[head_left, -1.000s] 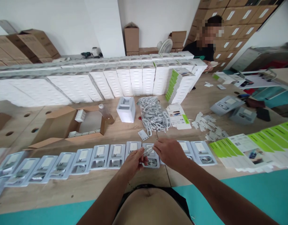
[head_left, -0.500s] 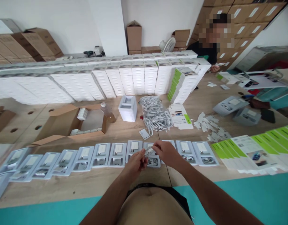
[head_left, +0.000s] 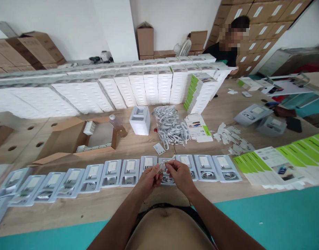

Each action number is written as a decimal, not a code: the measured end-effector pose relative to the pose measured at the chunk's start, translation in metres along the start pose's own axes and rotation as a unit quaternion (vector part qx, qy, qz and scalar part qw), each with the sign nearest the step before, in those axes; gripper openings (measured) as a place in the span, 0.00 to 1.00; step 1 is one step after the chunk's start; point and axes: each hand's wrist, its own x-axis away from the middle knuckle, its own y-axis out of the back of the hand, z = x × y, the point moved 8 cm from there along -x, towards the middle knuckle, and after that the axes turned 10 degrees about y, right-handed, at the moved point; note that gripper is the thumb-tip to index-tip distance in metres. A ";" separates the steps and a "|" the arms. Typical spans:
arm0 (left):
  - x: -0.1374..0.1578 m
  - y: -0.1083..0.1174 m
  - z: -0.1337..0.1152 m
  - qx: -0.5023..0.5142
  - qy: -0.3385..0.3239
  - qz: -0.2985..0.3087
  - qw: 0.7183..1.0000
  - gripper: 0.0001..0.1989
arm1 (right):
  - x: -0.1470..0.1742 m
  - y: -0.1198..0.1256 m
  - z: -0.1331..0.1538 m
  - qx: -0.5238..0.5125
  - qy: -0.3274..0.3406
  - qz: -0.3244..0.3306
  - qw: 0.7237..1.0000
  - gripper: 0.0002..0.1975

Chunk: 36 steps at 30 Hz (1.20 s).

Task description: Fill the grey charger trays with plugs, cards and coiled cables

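Observation:
Between my two hands is a white charging cable [head_left: 162,166], partly hidden by the fingers. My left hand [head_left: 150,177] is closed on its left side, and my right hand [head_left: 179,172] pinches it from the right. Both hands hover over a row of pale plastic trays. The tray right below them has a coiled cable [head_left: 167,179] in its lower compartment. A tray to the right [head_left: 206,168] bears a white charger block and a coiled cable. In a tray to the left [head_left: 112,172], a charger block sits above a compartment without a coil.
A heap of white cables [head_left: 171,126] lies beyond the trays, beside a stack of trays [head_left: 140,120]. An open carton [head_left: 78,139] and a bottle [head_left: 118,125] stand left. Green-white box sleeves [head_left: 281,166] lie right. White boxes [head_left: 141,86] form a wall behind; a person [head_left: 227,45] stands beyond.
My right hand has shifted slightly down, near my left, with the cable still between them. The view has moved a little. The person at the back has leaned and lowered a hand.

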 end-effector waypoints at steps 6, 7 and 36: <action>0.020 0.000 -0.034 -0.347 -0.079 -0.029 0.934 0.22 | -0.007 0.031 0.048 0.183 0.232 -0.003 0.955 0.21; 0.024 -0.002 -0.042 -0.406 -0.098 -0.033 0.908 0.21 | -0.008 0.028 0.054 0.179 0.260 0.057 0.947 0.22; 0.001 0.017 -0.006 -0.434 -0.065 -0.127 0.890 0.15 | -0.013 -0.009 0.014 0.096 0.042 0.109 0.988 0.05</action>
